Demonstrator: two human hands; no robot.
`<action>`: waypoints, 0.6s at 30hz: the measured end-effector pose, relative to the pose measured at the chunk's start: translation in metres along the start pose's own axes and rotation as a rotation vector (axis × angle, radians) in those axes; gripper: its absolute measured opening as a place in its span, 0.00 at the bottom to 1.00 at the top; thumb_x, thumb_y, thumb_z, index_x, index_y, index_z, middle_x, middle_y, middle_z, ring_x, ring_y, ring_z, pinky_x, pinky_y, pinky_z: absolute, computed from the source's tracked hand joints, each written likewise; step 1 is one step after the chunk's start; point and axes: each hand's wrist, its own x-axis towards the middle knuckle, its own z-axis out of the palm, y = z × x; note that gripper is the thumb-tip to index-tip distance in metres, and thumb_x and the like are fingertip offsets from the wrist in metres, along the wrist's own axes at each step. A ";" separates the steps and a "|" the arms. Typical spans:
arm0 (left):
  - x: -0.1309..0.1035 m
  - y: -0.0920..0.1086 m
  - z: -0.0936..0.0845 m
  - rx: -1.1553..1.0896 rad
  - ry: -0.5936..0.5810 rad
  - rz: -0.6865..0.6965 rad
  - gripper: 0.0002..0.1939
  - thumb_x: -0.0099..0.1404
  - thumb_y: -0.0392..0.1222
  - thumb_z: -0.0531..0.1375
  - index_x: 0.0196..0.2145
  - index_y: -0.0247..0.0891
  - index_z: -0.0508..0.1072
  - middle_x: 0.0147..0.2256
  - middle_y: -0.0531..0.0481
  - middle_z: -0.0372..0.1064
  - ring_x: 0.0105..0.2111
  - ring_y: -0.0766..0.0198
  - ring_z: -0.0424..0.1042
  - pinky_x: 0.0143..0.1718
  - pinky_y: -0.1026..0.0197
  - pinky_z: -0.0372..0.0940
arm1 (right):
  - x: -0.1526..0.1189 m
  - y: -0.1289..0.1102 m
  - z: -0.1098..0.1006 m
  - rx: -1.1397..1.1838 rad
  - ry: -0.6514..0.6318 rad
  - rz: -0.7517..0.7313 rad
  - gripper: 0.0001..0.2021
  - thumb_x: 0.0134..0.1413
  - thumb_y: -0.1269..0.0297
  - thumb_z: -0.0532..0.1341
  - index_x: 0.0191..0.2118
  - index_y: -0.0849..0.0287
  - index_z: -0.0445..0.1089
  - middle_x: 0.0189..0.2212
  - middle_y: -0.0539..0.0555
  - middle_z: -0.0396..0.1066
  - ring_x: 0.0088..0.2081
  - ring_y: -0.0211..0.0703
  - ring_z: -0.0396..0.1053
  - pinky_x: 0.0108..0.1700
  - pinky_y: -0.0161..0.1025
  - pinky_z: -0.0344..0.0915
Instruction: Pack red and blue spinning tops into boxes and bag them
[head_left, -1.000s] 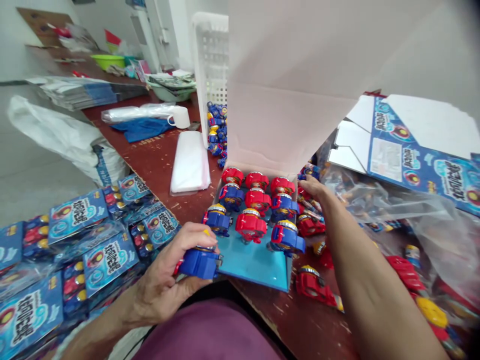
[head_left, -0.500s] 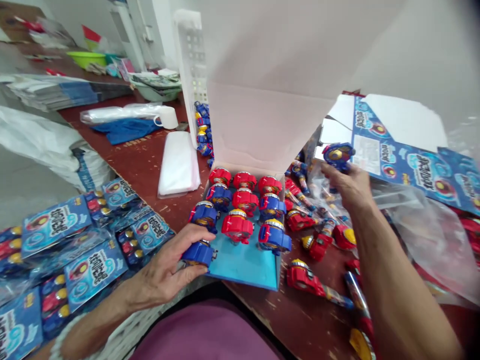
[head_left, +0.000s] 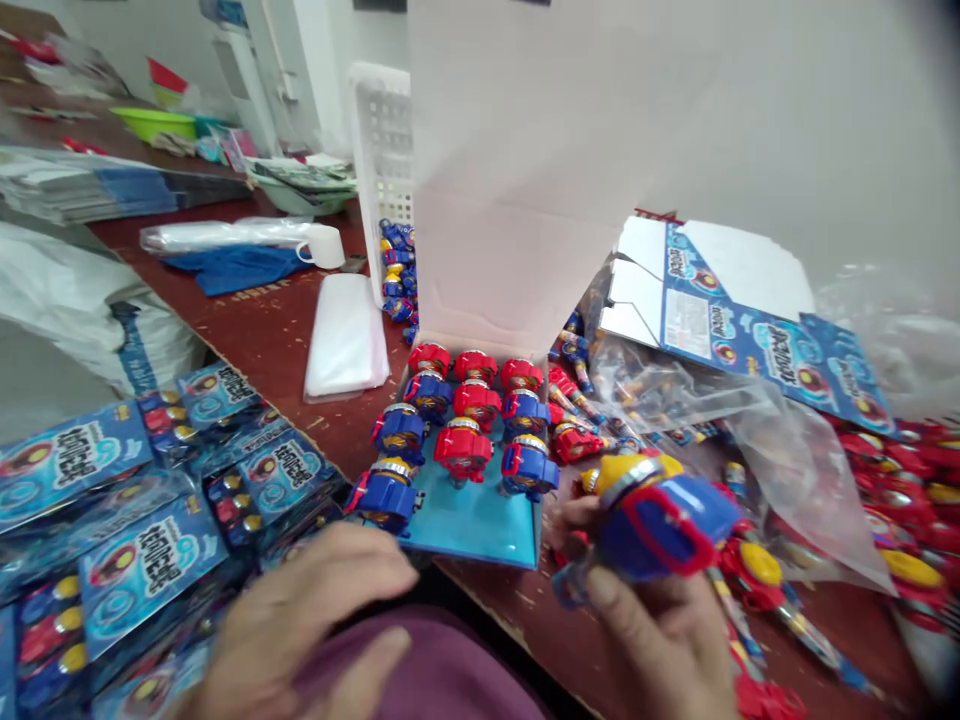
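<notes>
My right hand [head_left: 660, 620] grips a blue toy with red trim, a yellow cap and a tube stem [head_left: 667, 520], held close to the camera, right of the display box. My left hand [head_left: 315, 610] is empty, fingers apart and slightly blurred, just below the front left corner of the box. Upright in the blue tray of the display box [head_left: 472, 525] stand several red toys [head_left: 463, 448] and blue toys [head_left: 529, 465] in three columns. Nearest my left hand is the front left blue toy [head_left: 386, 500]. The white lid [head_left: 510, 230] rises behind them.
Loose red toys [head_left: 761, 575] and a transparent plastic bag [head_left: 810, 480] lie on the right. Behind is a flattened printed carton [head_left: 765, 340]. Packed boxes [head_left: 150, 560] fill the left. White bags [head_left: 346, 335], a mug [head_left: 322, 246] and a basket [head_left: 382, 120] are further back.
My left hand has let go of the front left blue toy and drawn back toward me. My right hand has brought a blue toy from the far right in close to the box.
</notes>
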 end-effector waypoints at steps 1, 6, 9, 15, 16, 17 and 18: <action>0.000 0.009 0.008 -0.058 -0.093 -0.018 0.19 0.63 0.37 0.59 0.51 0.50 0.65 0.46 0.52 0.70 0.45 0.61 0.70 0.48 0.63 0.67 | -0.012 0.005 0.015 0.088 -0.045 0.026 0.19 0.52 0.58 0.68 0.50 0.49 0.70 0.47 0.59 0.72 0.47 0.58 0.72 0.46 0.54 0.73; 0.013 0.030 0.039 -0.270 -0.476 -0.210 0.21 0.69 0.48 0.53 0.59 0.47 0.60 0.50 0.50 0.70 0.47 0.61 0.71 0.47 0.65 0.68 | -0.042 0.018 0.067 0.328 0.014 0.121 0.19 0.53 0.56 0.67 0.51 0.51 0.70 0.51 0.58 0.70 0.53 0.56 0.66 0.54 0.51 0.67; 0.017 0.022 0.040 -0.349 -0.604 -0.299 0.21 0.70 0.50 0.51 0.59 0.50 0.61 0.49 0.53 0.71 0.47 0.63 0.71 0.48 0.65 0.66 | -0.038 0.012 0.062 0.280 0.007 0.193 0.31 0.47 0.54 0.71 0.57 0.55 0.64 0.49 0.60 0.71 0.48 0.53 0.70 0.50 0.46 0.69; 0.006 -0.004 0.039 -0.352 -0.767 -0.319 0.21 0.69 0.46 0.53 0.59 0.56 0.61 0.57 0.57 0.63 0.56 0.62 0.63 0.59 0.62 0.56 | -0.025 -0.017 0.024 0.101 0.018 0.098 0.40 0.46 0.50 0.71 0.63 0.44 0.54 0.56 0.56 0.65 0.49 0.52 0.70 0.48 0.43 0.71; 0.003 -0.007 0.040 -0.360 -0.787 -0.311 0.21 0.69 0.46 0.52 0.59 0.56 0.61 0.58 0.57 0.62 0.56 0.62 0.62 0.60 0.62 0.56 | -0.026 -0.020 0.018 0.025 -0.030 0.086 0.34 0.49 0.51 0.69 0.61 0.46 0.58 0.54 0.57 0.66 0.47 0.52 0.71 0.47 0.43 0.71; 0.001 -0.009 0.041 -0.365 -0.788 -0.309 0.21 0.69 0.47 0.52 0.59 0.55 0.60 0.58 0.57 0.61 0.57 0.62 0.62 0.59 0.62 0.56 | -0.026 -0.022 0.012 -0.060 -0.074 0.067 0.29 0.52 0.52 0.68 0.59 0.47 0.62 0.53 0.57 0.68 0.45 0.51 0.72 0.46 0.42 0.72; 0.000 -0.010 0.042 -0.361 -0.779 -0.315 0.21 0.69 0.47 0.52 0.59 0.54 0.60 0.58 0.55 0.62 0.56 0.62 0.62 0.59 0.62 0.56 | -0.027 -0.023 0.006 -0.146 -0.095 0.031 0.25 0.54 0.54 0.66 0.57 0.48 0.64 0.52 0.57 0.69 0.44 0.51 0.73 0.45 0.41 0.72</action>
